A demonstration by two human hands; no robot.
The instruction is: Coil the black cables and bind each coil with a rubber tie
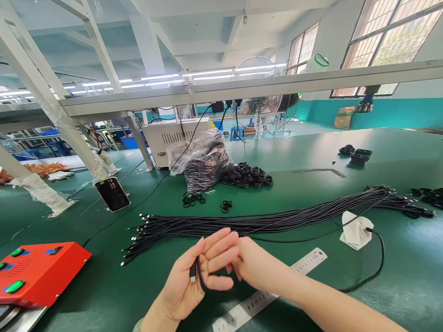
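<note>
"What takes up the most room?"
"The green table (114,295). Along it, just beyond the hands, runs a long bundle of black cables (242,224)."
"After that?"
"A red box (65,272) at the left, with 3 green buttons (16,287) (1 is cut off by the edge of view). Then a filled plastic bag (209,168) behind the bundle, and a metal ruler (256,303) near the hands."
"And the 2 hands?"
"The left hand (185,290) is palm up, half open, fingers loosely curled around a black cable (200,275). The right hand (248,260) meets its fingers; its own fingertips are mostly hidden, so I can't tell how open it is or what it holds."
"Smallest?"
"The cable's metal plug tip (193,278), below the left thumb."
</note>
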